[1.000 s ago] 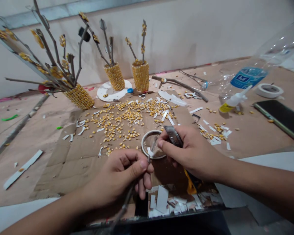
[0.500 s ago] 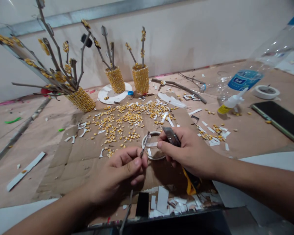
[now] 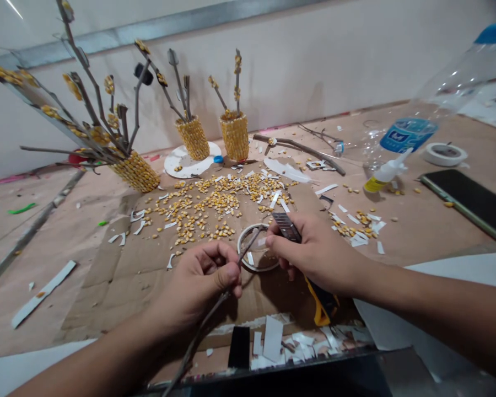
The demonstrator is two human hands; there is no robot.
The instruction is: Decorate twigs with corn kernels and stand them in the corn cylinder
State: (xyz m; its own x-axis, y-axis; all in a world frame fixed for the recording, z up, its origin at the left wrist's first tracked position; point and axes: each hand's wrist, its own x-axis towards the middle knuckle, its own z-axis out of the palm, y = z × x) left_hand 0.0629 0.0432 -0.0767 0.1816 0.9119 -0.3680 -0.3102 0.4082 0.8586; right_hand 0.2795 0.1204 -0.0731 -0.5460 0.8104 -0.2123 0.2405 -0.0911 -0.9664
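Note:
My left hand [image 3: 202,281] is closed on a thin grey twig [image 3: 198,336], pinching it between thumb and fingers, with the twig's tip over a round tape roll [image 3: 248,248] lying on the cardboard sheet [image 3: 124,275]. My right hand [image 3: 314,251] is closed on a utility knife [image 3: 289,229] whose metal end points at the twig's tip and whose yellow handle pokes out below the palm. Loose corn kernels [image 3: 206,207] are scattered just beyond both hands.
Three corn-covered cups with twigs stand behind: one tipped at the left [image 3: 134,171], two upright [image 3: 194,138] [image 3: 235,135]. A clear plastic bottle [image 3: 421,121], a glue bottle [image 3: 386,173], a tape roll [image 3: 444,154] and a dark phone [image 3: 471,201] lie at the right. Paper scraps [image 3: 273,339] litter the near edge.
My left hand has turned and tilted the twig, so its tip now leans right toward the knife over the tape roll. My right hand with the knife has barely shifted.

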